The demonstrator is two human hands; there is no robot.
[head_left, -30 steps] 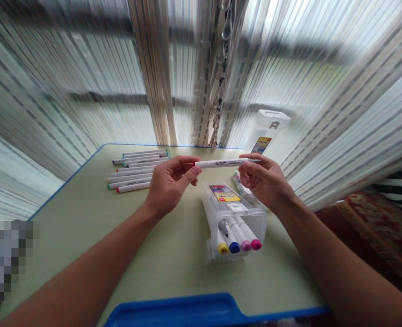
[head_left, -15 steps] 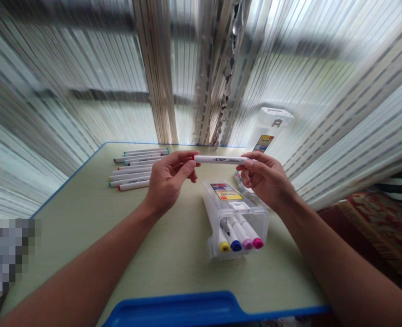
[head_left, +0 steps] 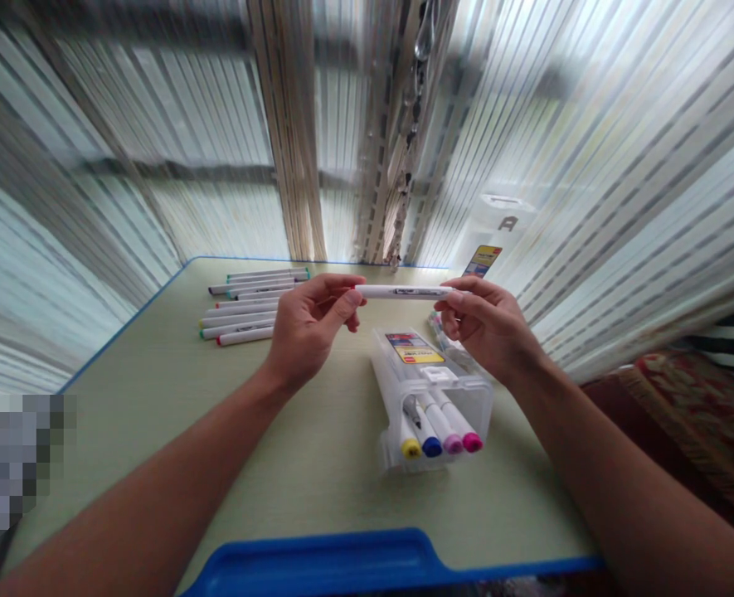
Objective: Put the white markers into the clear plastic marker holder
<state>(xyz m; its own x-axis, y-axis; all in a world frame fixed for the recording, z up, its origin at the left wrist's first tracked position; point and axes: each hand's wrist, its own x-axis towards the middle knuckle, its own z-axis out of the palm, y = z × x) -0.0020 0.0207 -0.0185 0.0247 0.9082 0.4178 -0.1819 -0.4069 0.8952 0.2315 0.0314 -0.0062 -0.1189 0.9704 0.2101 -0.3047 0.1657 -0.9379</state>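
**White marker (head_left: 397,292) held level between both hands, above the worktop (head_left: 155,398)**

The marker is held sideways in the air, beyond the clear case (head_left: 386,373). Its red end is pinched by the fingers of the left hand (head_left: 301,336); the opposite end is pinched by the fingers of the right hand (head_left: 494,323). Both sets of fingers are closed on it. By this two-ended grip the middle of the barrel is left uncovered, presumably so that it is steadied while the print (too small to be read) is turned toward the viewer.

The case is laid on its side, open end nearest the wearer; four capped markers (head_left: 444,435) are thus presented cap first, their colours easily told apart. At the left, loose markers (head_left: 248,311) are laid roughly parallel, probably so that rolling and mixing are limited. A second clear container (head_left: 500,220) is stood upright at the back; its base is hidden.
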